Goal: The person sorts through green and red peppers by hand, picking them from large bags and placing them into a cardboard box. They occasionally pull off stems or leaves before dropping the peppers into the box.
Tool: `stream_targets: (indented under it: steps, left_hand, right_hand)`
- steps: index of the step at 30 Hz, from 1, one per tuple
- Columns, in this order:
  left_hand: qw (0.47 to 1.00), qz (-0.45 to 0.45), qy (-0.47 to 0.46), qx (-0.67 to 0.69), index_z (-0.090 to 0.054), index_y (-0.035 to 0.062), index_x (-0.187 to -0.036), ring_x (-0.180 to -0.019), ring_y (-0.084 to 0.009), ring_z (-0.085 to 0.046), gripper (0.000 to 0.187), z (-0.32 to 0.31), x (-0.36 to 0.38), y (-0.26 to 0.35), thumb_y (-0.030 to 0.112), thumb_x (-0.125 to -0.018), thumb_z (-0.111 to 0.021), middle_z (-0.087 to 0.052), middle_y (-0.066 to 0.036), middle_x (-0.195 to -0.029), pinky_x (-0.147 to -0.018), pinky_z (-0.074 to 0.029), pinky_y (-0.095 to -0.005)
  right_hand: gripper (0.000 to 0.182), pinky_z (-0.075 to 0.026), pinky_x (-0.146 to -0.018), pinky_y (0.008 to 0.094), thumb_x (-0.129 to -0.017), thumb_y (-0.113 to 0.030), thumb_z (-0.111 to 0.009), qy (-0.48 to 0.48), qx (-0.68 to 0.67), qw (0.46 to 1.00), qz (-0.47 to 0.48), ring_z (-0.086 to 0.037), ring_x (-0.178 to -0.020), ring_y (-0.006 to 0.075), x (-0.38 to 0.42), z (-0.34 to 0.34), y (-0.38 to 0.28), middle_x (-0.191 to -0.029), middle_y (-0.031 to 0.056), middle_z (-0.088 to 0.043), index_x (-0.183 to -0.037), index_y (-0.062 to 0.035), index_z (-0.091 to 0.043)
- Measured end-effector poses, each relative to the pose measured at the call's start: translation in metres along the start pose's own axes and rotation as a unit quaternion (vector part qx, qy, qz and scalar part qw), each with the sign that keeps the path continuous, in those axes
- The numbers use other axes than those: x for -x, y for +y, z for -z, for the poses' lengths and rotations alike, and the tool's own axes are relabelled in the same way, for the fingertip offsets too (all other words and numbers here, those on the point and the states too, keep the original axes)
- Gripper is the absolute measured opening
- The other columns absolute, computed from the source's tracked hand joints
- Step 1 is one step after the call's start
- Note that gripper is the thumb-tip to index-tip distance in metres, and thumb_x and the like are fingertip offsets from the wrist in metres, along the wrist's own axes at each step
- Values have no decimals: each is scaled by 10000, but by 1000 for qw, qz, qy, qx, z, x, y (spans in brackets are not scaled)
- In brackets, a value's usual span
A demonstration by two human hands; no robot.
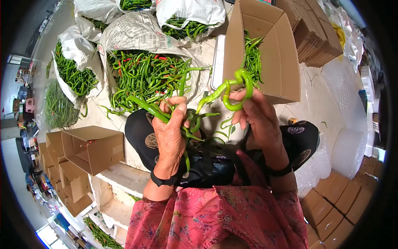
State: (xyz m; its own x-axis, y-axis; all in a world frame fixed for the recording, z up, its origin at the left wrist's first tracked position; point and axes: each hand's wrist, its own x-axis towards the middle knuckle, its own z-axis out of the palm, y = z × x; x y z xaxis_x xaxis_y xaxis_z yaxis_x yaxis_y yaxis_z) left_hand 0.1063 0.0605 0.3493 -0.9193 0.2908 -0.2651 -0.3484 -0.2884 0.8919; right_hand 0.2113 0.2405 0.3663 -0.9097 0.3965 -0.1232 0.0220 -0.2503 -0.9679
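My left hand [172, 124] is closed around a bunch of long green chili peppers [147, 107], whose ends stick out on several sides. Between the thumb and fingers of my right hand [258, 116] are curled, lighter green chili peppers [244, 78], held up just in front of the open cardboard box [280, 62]. More green peppers [253, 58] lie inside that box along its left wall. Ahead of my left hand, a large woven sack [139, 33] spills green peppers with a few red ones [145, 76] among them.
More sacks of peppers [76, 70] stand at the far left. Open cardboard boxes [95, 147] are at the left, beside a foam box [112, 195]. Flattened cartons [311, 31] stack at the upper right. Bubble wrap [348, 153] and brown cartons [340, 203] lie at the right.
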Motion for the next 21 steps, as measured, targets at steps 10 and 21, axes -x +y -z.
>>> stream_targets:
  steps: [10,21]
  left_hand:
    - [976,117,-176,-57,-660,-3,-1025,-575,-47,-472,271,8,-15,-1,236,-897,-669,-555,17,-721,-527,-387,-193]
    - [940,201,-246,122,-537,-14,-1251,-494,-86,-445,358,16,-16,-14,155,-936,-554,-611,-95,-765,-491,-361,-217]
  right_hand:
    - [301,-423,-607,227,-992,-273,-503,-52,44,998,-18,-551,-684,81,-2,4,-12,-883,52,-640,-1079,-21,-642]
    - [334,-429,-625,222,-982,-326,-526,-60,55,993,-84,-558,-696,82,-8,5,-17,-836,43,-643,-1013,-13,-639]
